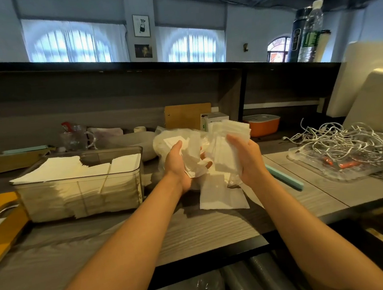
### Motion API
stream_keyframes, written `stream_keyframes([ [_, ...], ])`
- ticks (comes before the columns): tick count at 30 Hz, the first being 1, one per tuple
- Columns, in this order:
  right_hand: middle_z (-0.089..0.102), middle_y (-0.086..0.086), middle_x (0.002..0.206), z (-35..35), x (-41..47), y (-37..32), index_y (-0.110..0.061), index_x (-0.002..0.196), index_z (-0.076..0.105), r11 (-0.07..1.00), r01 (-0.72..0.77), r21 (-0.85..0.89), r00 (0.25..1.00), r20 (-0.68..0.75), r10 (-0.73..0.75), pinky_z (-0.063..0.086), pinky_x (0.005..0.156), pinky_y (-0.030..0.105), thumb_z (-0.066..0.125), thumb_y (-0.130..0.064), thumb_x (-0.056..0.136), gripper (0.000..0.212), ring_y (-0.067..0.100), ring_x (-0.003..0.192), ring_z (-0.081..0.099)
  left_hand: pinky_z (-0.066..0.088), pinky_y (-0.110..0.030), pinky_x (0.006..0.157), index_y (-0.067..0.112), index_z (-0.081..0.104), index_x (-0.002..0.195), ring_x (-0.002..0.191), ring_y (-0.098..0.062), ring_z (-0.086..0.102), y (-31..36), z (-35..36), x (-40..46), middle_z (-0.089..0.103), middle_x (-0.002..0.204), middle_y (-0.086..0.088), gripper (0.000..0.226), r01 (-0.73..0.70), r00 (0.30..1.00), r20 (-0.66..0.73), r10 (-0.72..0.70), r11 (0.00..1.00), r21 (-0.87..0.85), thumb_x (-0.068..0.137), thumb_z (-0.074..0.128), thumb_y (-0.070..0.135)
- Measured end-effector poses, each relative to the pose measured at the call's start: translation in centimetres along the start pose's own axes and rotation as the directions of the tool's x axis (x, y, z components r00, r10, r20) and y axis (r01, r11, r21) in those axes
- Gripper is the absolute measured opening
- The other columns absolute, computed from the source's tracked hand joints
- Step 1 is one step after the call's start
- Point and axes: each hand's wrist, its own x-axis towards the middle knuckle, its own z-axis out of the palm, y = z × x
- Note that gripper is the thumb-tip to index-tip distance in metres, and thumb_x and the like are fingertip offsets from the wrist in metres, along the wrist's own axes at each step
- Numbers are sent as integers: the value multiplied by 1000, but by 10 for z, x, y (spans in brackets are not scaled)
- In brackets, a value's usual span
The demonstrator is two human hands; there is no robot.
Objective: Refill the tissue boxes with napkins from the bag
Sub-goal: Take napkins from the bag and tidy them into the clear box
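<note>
My left hand (pixel 176 164) and my right hand (pixel 247 157) are raised together over the middle of the counter. The right hand grips a thick stack of white napkins (pixel 228 136) that stands up above its fingers. The left hand holds loose white napkins and crumpled clear plastic of the bag (pixel 173 138). One napkin (pixel 221 195) lies flat on the counter just below the hands. To the left stands a clear plastic tissue box (pixel 81 197), open on top and filled with white napkins to its rim.
A yellow board (pixel 1 224) lies at the far left edge. A tangle of white cables (pixel 340 144) fills a clear tray on the right, with a teal strip (pixel 285 179) beside it. An orange container (pixel 262 124), small boxes and a glass mug stand along the back wall.
</note>
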Motion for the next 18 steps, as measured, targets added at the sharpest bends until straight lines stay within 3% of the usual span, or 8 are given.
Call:
stream_keyframes([
  [2,62,9,115,-5,-2,-6,-27,118,55,976,-10,215,992,129,-18,59,77,36,57,-31,96,22,21,97,66,46,-52,102,18,51,135,99,-36,67,1,0,-1,68,115,-14,51,63,998,-9,-63,997,39,99,44,53],
  [5,60,8,109,-6,-7,-11,-26,123,50,935,-104,340,973,231,25,59,66,29,52,-34,98,26,17,89,68,52,-51,94,18,55,130,105,-32,62,-1,0,3,63,123,-12,38,-32,996,-75,46,983,182,95,62,33],
  [9,59,9,112,-7,-6,-10,-26,122,49,941,-102,324,977,210,33,59,69,31,52,-32,98,24,19,94,66,54,-50,87,16,61,109,91,-23,60,-6,1,2,65,112,-9,20,-83,987,-111,113,966,246,91,69,12],
  [13,59,6,105,-15,-4,-13,-25,125,51,931,-50,362,971,237,-39,59,71,28,50,-34,98,28,15,86,66,56,-41,72,16,60,112,95,-27,63,-5,0,4,66,109,-8,19,-109,986,-93,135,962,250,94,64,12],
  [16,61,6,104,-13,-5,-14,-20,129,51,963,-14,269,952,298,-70,58,72,32,56,-32,95,37,17,89,65,57,-45,77,16,59,113,97,-27,63,-3,1,2,65,109,-8,19,-120,987,-69,146,951,287,95,63,15],
  [18,65,5,103,-7,-5,-12,-17,120,57,992,25,120,958,280,-58,59,78,39,62,-28,90,33,23,95,67,54,-48,85,14,55,119,96,-25,60,-2,1,2,62,106,-5,26,-120,986,-68,153,931,345,95,64,19],
])
